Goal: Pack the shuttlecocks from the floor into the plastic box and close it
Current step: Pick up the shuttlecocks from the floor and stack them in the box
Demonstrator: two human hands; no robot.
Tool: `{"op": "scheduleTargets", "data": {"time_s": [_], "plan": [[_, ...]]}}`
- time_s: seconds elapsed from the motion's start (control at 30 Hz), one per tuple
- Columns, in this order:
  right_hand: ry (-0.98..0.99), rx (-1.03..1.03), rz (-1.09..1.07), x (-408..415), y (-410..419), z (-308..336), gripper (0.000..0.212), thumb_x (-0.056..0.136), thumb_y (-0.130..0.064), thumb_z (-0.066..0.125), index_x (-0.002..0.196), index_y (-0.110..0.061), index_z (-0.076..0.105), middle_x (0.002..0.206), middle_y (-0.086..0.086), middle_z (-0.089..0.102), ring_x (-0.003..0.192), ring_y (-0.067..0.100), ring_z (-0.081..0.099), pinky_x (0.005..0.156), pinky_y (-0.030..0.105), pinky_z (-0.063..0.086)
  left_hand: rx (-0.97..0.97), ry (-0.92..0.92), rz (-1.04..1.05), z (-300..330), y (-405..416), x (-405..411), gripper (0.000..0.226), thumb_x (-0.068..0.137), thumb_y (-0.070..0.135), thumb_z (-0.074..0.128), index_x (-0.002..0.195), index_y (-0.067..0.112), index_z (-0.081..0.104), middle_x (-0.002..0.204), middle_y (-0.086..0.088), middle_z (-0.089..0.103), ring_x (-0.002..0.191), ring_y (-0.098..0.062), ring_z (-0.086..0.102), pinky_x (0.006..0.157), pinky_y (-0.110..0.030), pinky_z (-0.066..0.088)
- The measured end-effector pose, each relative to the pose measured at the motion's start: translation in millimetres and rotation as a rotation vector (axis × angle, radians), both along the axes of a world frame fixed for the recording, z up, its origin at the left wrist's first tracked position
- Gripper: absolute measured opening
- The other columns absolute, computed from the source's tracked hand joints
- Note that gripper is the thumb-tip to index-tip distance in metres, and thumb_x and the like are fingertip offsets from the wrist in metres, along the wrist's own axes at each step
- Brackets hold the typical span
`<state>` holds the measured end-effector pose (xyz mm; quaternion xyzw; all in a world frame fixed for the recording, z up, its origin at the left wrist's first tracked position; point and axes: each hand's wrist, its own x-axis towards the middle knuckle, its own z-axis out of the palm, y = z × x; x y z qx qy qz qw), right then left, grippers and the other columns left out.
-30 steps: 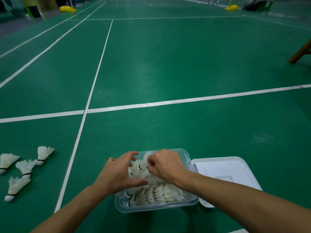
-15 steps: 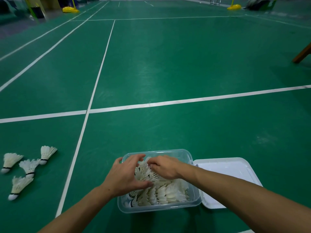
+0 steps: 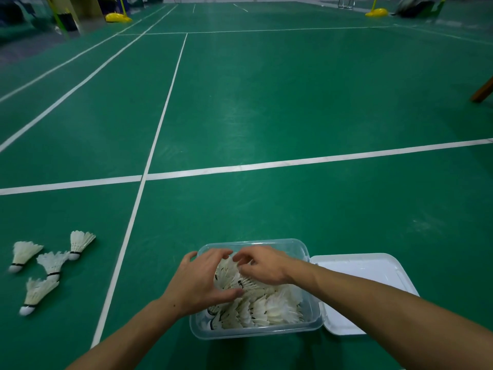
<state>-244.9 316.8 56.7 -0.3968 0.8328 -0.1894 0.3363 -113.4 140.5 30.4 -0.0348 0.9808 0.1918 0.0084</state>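
Shuttlecocks (image 3: pixel 262 307) white, feathered, heaped

the plastic box (image 3: pixel 306 325) sits on the floor (image 3: pixel 266 116) just in front of the person, with shuttlecocks (image 3: pixel 266 308) piled in it. the lid (image 3: pixel 368 276) lies flat, touching the box's right side. four loose shuttlecocks (image 3: pixel 50 265) lie on the floor well off to the left, beyond a court line (image 3: pixel 149 161).
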Motion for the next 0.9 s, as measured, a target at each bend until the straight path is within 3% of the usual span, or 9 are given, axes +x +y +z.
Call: {"op": "scheduleTargets", "data": {"time_s": [0.2, 0.47, 0.63, 0.9], "plan": [[0.110, -0.106, -0.068, 2, 20, 8, 0.056, 0.090, -0.052, 0.070, 0.139, -0.029, 0.058, 0.129, -0.011, 0.067, 0.115, 0.007, 0.062, 0.102, 0.035, 0.054, 0.027, 0.095, 0.041, 10, -7, 14, 0.093, 0.075, 0.095, 0.053, 0.148, 0.037, 0.046, 0.141, 0.022, 0.054, 0.127, 0.002, 0.050, 0.116, -0.037, 0.035], [0.282, -0.227, -0.049, 14, 22, 42, 0.057, 0.085, -0.066, 0.067, 0.132, -0.034, 0.059, 0.120, -0.022, 0.065, 0.109, -0.004, 0.058, 0.097, 0.028, 0.053, 0.082, 0.162, 0.168, 44, -36, 72, 0.093, 0.071, 0.092, 0.061, 0.143, 0.036, 0.048, 0.138, 0.021, 0.056, 0.120, 0.002, 0.053, 0.107, -0.033, 0.046], [0.212, -0.327, 0.022, 46, -42, 64, 0.056, 0.085, -0.066, 0.068, 0.129, -0.032, 0.060, 0.115, -0.019, 0.067, 0.105, -0.002, 0.061, 0.094, 0.029, 0.056, 0.165, 0.278, 0.400, 63, -87, 123, 0.069, 0.076, 0.080, 0.068, 0.130, 0.039, 0.055, 0.123, 0.026, 0.062, 0.107, 0.004, 0.061, 0.093, -0.031, 0.053], [0.160, -0.317, 0.188, 92, -183, 43, 0.054, 0.085, -0.066, 0.068, 0.127, -0.033, 0.058, 0.113, -0.016, 0.066, 0.101, 0.007, 0.065, 0.093, 0.038, 0.058, 0.306, 0.366, 0.819, 23, -196, 185, 0.064, 0.072, 0.075, 0.072, 0.121, 0.037, 0.058, 0.111, 0.020, 0.066, 0.097, -0.001, 0.064, 0.083, -0.040, 0.059]]}}
